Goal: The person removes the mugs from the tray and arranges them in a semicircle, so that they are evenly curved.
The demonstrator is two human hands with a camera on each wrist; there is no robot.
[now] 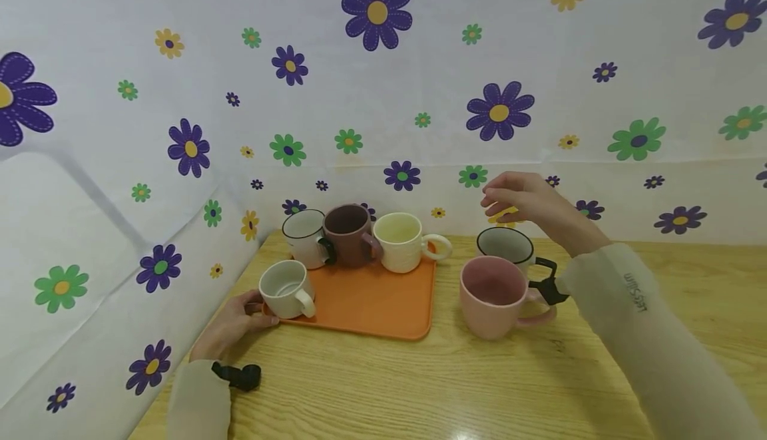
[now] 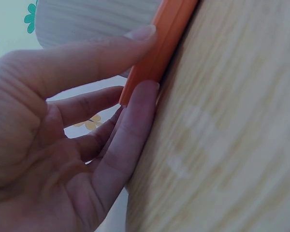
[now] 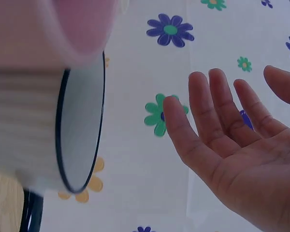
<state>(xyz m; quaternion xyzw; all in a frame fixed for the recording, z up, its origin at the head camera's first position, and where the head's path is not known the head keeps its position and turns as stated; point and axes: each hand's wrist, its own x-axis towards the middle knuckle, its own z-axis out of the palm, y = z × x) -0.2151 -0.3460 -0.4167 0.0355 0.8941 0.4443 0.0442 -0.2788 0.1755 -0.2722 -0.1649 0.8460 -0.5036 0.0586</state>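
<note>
An orange tray [image 1: 371,300] lies on the wooden table, its front left corner held by my left hand [image 1: 230,325]. The left wrist view shows the thumb against the tray's rim [image 2: 154,58] and the other fingers around the corner. Beside that hand, a small white mug [image 1: 286,293] stands on the tray. My right hand [image 1: 527,202] is raised behind and above a black-rimmed white mug [image 1: 506,243], fingers loosely extended and holding nothing. Just in front of that mug stands a larger pink mug [image 1: 488,307], partly covering it.
Along the tray's back edge stand another black-rimmed white mug [image 1: 304,243], a dark brown mug [image 1: 347,243] and a cream mug [image 1: 400,247] with a ring handle. Flower-printed white cloth [image 1: 383,94] hangs behind and at the left of the table [image 1: 359,387].
</note>
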